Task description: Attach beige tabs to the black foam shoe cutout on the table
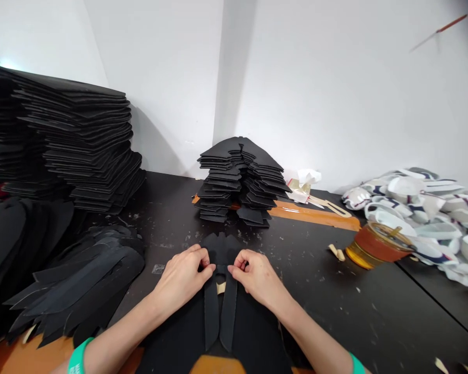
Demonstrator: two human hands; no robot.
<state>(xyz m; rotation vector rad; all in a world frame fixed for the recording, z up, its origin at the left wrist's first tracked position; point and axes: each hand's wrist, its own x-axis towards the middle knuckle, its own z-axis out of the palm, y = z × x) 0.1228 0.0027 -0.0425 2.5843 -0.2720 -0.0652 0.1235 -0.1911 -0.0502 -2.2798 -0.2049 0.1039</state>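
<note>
A black cut-out piece (220,244) lies flat on the dark table, with two long strips (229,311) running down its middle toward me. My left hand (185,275) pinches the left edge of the strips' joined top, thumb and index finger together. Opposite it, my right hand (257,278) pinches the right edge in the same way. Between the hands, a small pale scrap (221,287) shows in the gap between the strips. Part of the black piece is hidden under my hands and forearms.
Behind my hands rises a stack of black pieces (239,176). Tall black stacks (89,140) and a loose pile of black strips (81,275) fill the left. At right are an amber pot (378,244), white-and-navy pieces (417,208) and an orange strip (315,215).
</note>
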